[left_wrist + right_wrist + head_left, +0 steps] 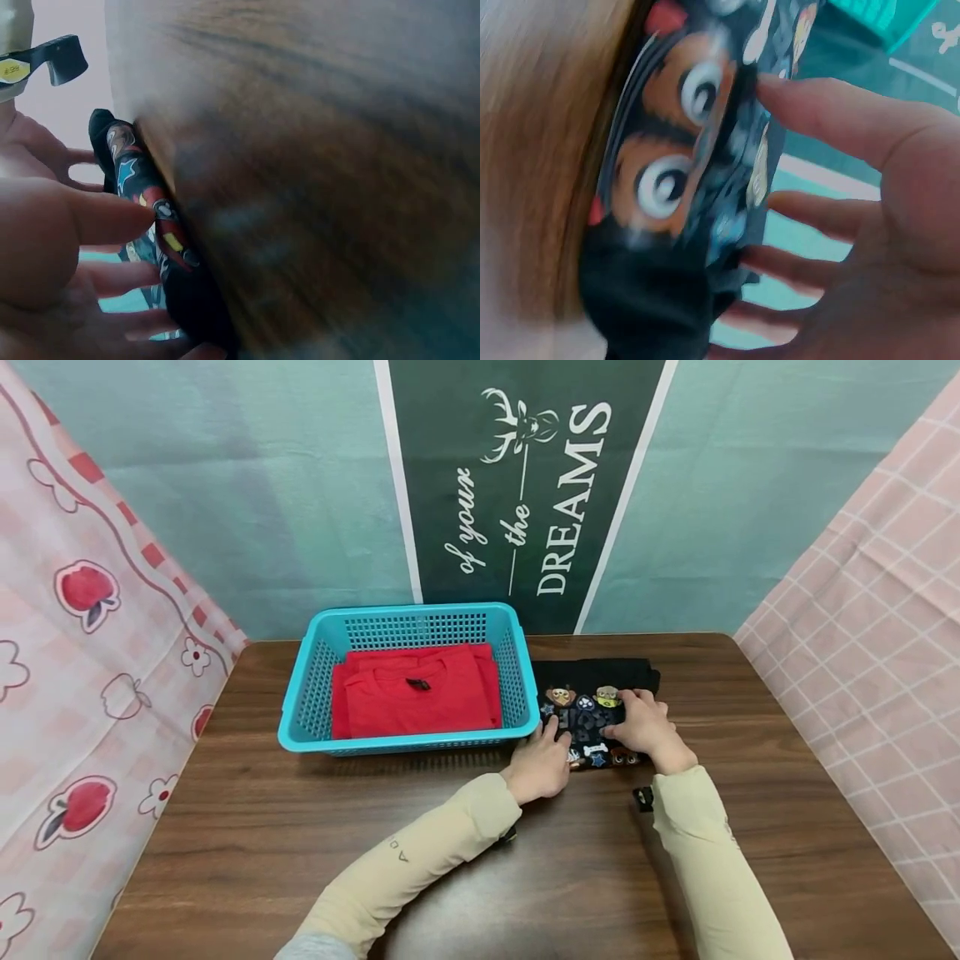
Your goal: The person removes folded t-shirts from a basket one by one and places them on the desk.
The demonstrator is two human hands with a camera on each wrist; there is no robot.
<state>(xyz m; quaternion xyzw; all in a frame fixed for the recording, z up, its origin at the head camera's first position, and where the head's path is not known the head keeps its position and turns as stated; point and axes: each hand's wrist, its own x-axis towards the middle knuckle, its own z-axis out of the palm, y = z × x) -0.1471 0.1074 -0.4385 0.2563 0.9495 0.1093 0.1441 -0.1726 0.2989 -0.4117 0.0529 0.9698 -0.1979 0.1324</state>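
Observation:
A folded black garment [587,672] printed with cartoon dog faces, stars and a bone lies on the table, right of the basket. My left hand [542,762] touches its near left side, fingers spread over the cloth. On its right side rests my right hand [647,727], with fingertips on the print. In the left wrist view the thumb and fingers of the left hand [82,247] lie against the garment's edge [180,262]. From the right wrist, the right hand [855,202] shows extended fingers touching the printed cloth [652,285].
Left of the garment stands a blue plastic basket [300,747] with folded red shirts [420,697] in it. Both are on a brown wooden table [247,843]. Printed cloth hangs behind, and pink-patterned cloths [885,610] flank both sides. Each wrist carries a small black device [642,799].

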